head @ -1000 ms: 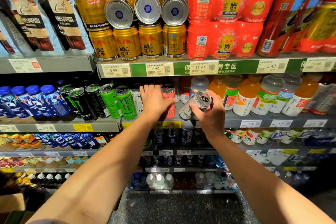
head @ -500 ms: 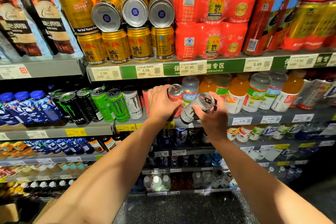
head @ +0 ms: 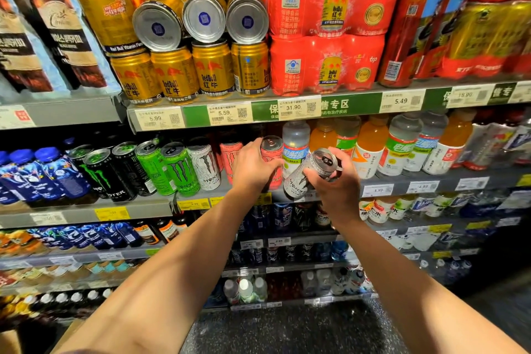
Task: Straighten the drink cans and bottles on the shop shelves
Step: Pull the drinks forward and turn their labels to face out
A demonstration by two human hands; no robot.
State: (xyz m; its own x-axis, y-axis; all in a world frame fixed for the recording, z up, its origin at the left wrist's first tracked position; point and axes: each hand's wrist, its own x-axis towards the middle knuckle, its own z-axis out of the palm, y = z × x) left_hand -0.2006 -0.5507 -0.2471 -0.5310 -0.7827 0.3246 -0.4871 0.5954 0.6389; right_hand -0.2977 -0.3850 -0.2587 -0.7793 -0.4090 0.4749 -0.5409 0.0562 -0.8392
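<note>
The right hand grips a white can with the fingers curled round its upper part; this can is off the shelf, in the air just in front of the shelf edge, and it is tilted, with the top toward the camera and to the right, and the bottom down and to the left, toward the shelf. The left hand is wrapped round a pink can that stands upright on the same shelf; the thumb side is on the front of the can, and the fingers behind cannot be seen.

The two cans are very near, almost touching; the pink can is just to the left and behind the white can, between a second pink can on the left and a clear bottle on the right. Further left stands another white can, and then the green cans and black cans.

The relation that matters is the long axis of the held white can; it is slanted, while the row on the shelf is upright, so the can probably has to be turned to vertical before it can go down. The right hand is nearer to it, because it already holds it; the free place for it is not clearly seen, since the hands cover this part of the shelf. It seems the left hand moves the pink can to make room, but this is only a guess.
</note>
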